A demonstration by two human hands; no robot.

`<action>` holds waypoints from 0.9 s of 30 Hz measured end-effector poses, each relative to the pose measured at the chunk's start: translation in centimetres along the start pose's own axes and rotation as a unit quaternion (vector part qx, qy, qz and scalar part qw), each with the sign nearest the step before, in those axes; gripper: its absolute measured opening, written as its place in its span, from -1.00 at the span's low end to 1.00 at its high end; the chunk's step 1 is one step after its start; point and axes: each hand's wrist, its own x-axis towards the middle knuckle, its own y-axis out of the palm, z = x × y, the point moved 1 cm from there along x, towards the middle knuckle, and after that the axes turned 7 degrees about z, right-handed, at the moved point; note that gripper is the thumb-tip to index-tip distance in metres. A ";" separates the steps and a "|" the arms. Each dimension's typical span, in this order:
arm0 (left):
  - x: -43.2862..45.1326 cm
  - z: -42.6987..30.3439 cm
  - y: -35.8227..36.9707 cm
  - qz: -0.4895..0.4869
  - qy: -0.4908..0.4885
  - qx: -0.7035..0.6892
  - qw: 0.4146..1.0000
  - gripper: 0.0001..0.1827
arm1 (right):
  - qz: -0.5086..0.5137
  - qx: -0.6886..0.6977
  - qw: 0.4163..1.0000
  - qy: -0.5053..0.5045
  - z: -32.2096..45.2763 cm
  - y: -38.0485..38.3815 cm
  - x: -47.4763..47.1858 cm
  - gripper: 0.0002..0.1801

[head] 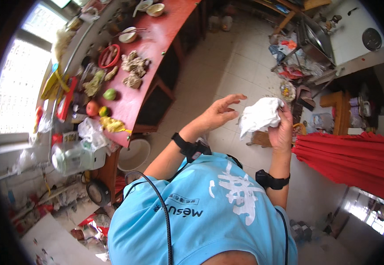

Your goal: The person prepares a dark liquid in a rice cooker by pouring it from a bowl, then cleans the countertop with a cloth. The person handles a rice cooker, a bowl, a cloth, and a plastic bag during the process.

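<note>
A crumpled white cloth (259,114) hangs from my right hand (282,127), pinched at its right side between thumb and fingers. To the left of the cloth, my left hand (223,109) is held in the air with its fingers apart and nothing in them. A gap separates its fingertips from the cloth. Both hands are in front of my chest, above the tiled floor (235,71). Black straps with small devices circle both forearms.
A red-topped table (155,29) on the left bears bowls (128,35), a red basket (109,56), a green fruit (110,94) and a yellow cloth (114,124). A white tub (134,154) stands beside it. On the right are a red curtain (344,159) and a metal sink (314,36).
</note>
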 end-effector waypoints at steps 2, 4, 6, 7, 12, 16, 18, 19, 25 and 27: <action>1.5 -1.3 -1.6 0.031 0.028 0.066 0.997 -0.31 | 0.023 0.059 0.998 0.009 0.3 0.7 2.3 -0.73; 3.5 -2.3 -3.0 0.062 0.018 0.051 0.997 -0.24 | 0.031 0.044 0.998 0.014 0.8 1.4 4.9 -0.73; 5.4 -2.9 -3.9 0.053 0.047 0.079 0.994 -0.35 | 0.030 0.033 0.999 0.017 1.0 1.9 7.3 -0.74; 6.5 -3.0 -4.9 0.056 0.019 0.044 0.997 -0.41 | 0.037 0.032 0.999 0.004 1.1 2.0 8.4 -0.74; 10.4 -3.1 -9.0 0.018 0.001 -0.122 0.992 -0.72 | -0.007 0.007 1.000 -0.018 1.9 2.0 13.1 -0.78; 13.6 -3.1 -11.1 0.041 0.008 -0.306 0.951 -0.76 | -0.054 -0.033 0.998 0.001 3.0 1.7 16.2 -0.82; 15.6 -3.0 -11.5 0.023 0.011 -0.355 0.935 -0.72 | -0.075 -0.064 0.995 0.003 3.5 1.1 18.1 -0.84; 16.7 -2.9 -11.6 0.003 0.009 -0.358 0.934 -0.69 | -0.073 -0.068 0.995 -0.001 3.9 0.7 19.2 -0.84; 23.6 -3.6 -11.4 -0.026 -0.041 -0.172 0.984 -0.66 | -0.023 -0.096 0.995 -0.020 7.1 -3.3 25.9 -0.85; 26.8 -4.2 -11.2 -0.057 -0.078 -0.122 0.988 -0.73 | -0.020 -0.098 0.995 -0.024 8.8 -4.8 27.8 -0.85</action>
